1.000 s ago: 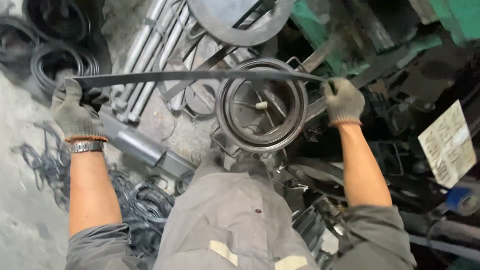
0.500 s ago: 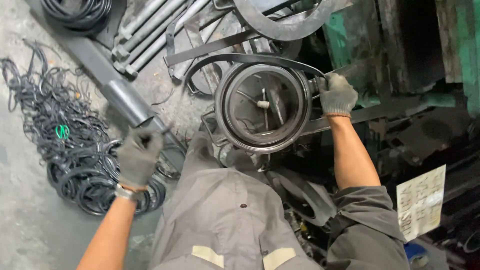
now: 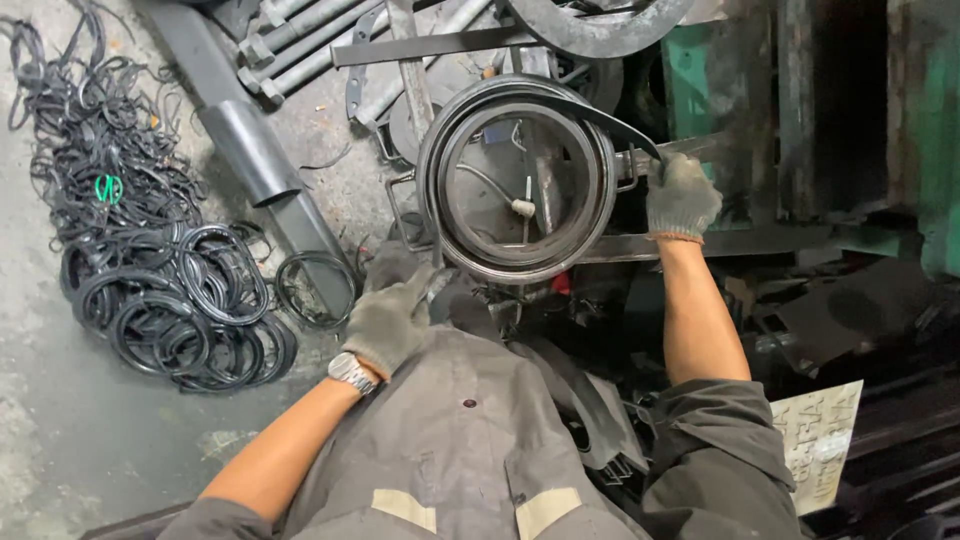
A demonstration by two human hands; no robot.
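The round metal ring body (image 3: 518, 180) stands on edge in front of the person, its open bore facing the camera. A black rubber band (image 3: 600, 110) lies around its upper rim; one end peels off to the right of the ring body.

The right hand (image 3: 682, 195), gloved, is clenched around that loose end just beside the ring body's right edge, where a metal lug sticks out. The left hand (image 3: 392, 318), also gloved (a wristwatch shows at the wrist), sits below and left of the ring body, fingers curled against its lower-left edge; whether it actually grips anything cannot be told.

Well to the left of the ring body, a heap of black rubber rings (image 3: 160, 270) lies on the concrete floor. A dark pipe (image 3: 250, 150) runs diagonally between that heap and the ring body. A green machine frame (image 3: 700, 70) stands right of the ring body.
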